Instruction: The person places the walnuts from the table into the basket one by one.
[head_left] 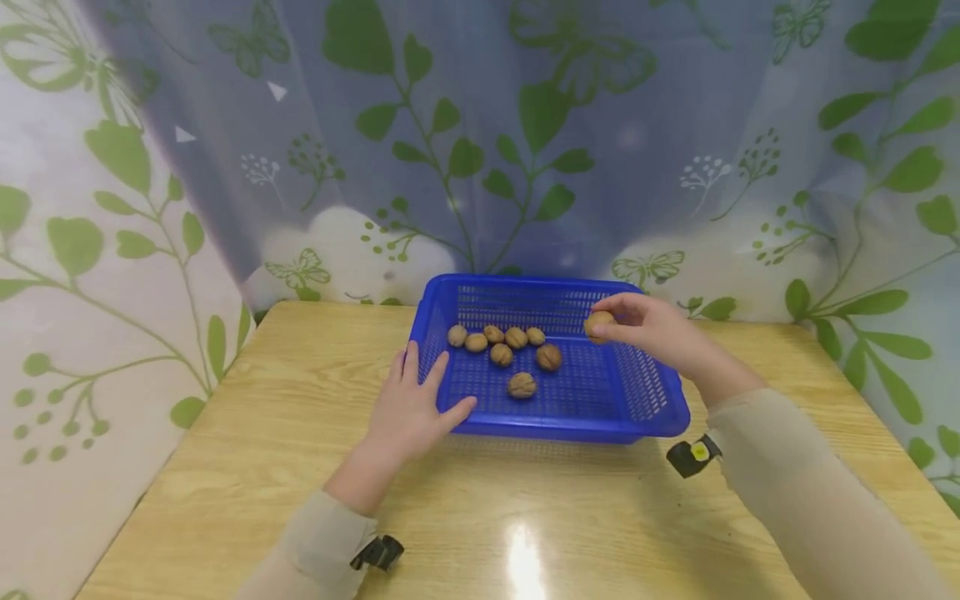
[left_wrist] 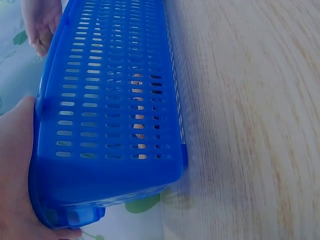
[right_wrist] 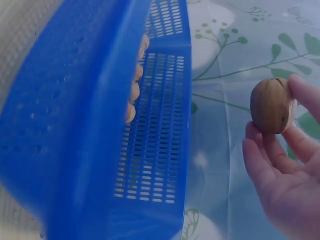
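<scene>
A blue plastic basket (head_left: 577, 429) with slotted walls stands on the table, several walnuts (head_left: 522, 385) lying on its floor, mostly toward the left. Over the basket's right end, my right hand (head_left: 656, 333) pinches a walnut (right_wrist: 272, 106) between thumb and fingertips, held above the rim. The right wrist view shows that walnut whole, apart from the basket. My left hand (head_left: 408, 408) rests at the basket's left front corner, fingers spread and fairly straight, touching the rim. In the left wrist view the basket's side wall (left_wrist: 110, 100) hides most of what lies inside.
The light wooden table (head_left: 285, 400) extends around the basket on the left, front and right. A curtain (head_left: 480, 167) with green leaf and butterfly prints hangs close behind the basket and down both sides.
</scene>
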